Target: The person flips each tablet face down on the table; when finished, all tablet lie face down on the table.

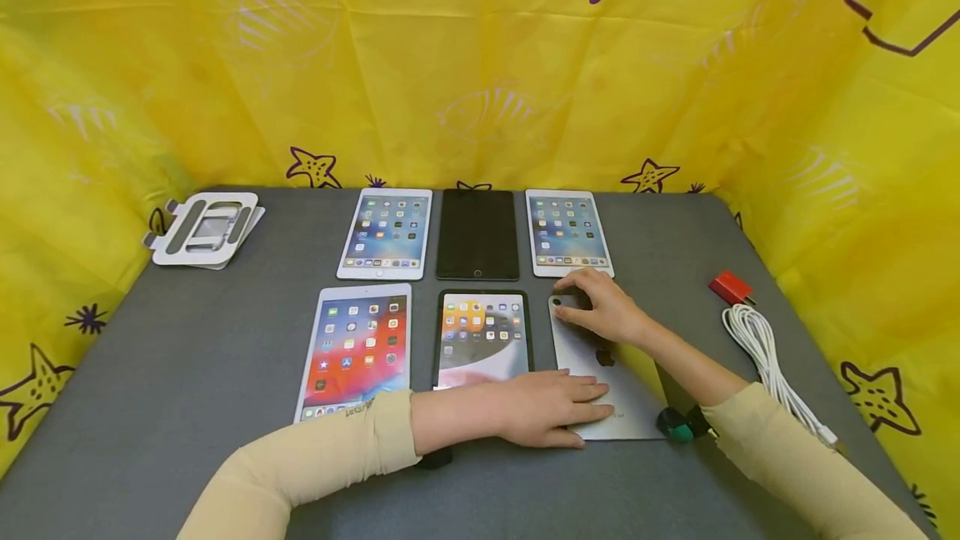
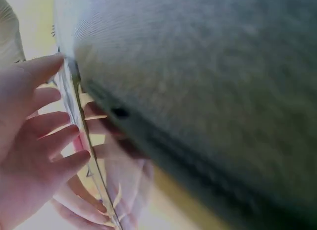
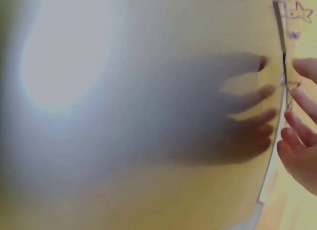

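Observation:
A silver tablet [image 1: 633,394] lies face down at the front right of the grey table, its apple logo and corner camera showing. Flat across its lower left part rests my left hand [image 1: 551,408], fingers straight and pointing right. My right hand [image 1: 606,307] is at the tablet's top left corner, with thumb and forefinger spread on either side of the camera. In the right wrist view, the right hand's fingers [image 3: 302,126] are loosely bent by the tablet's edge and mirrored in its shiny back [image 3: 148,116].
A lit black-framed tablet [image 1: 483,336] and a white tablet [image 1: 360,348] lie to the left, partly under my left arm. Behind are two white tablets [image 1: 386,232] [image 1: 570,232] and a dark one [image 1: 477,236]. A folded stand [image 1: 202,227], red charger [image 1: 730,287] and white cable [image 1: 761,348] lie at the sides.

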A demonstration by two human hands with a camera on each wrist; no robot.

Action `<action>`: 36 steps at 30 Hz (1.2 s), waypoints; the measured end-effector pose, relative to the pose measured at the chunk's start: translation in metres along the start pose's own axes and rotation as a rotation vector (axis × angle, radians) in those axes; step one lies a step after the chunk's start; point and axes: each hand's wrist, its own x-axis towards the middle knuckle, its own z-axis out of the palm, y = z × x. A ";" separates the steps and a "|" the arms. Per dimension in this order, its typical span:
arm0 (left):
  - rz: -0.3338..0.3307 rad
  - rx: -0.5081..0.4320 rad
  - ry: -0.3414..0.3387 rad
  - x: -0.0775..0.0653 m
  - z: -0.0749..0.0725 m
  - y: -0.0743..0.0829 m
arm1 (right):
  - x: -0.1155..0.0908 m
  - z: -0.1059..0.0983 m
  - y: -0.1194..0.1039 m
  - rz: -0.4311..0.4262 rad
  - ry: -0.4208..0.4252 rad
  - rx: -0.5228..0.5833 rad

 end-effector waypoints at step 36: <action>-0.968 -1.737 0.615 -0.136 -0.021 -0.053 | -0.009 0.020 -0.086 0.682 -0.107 1.138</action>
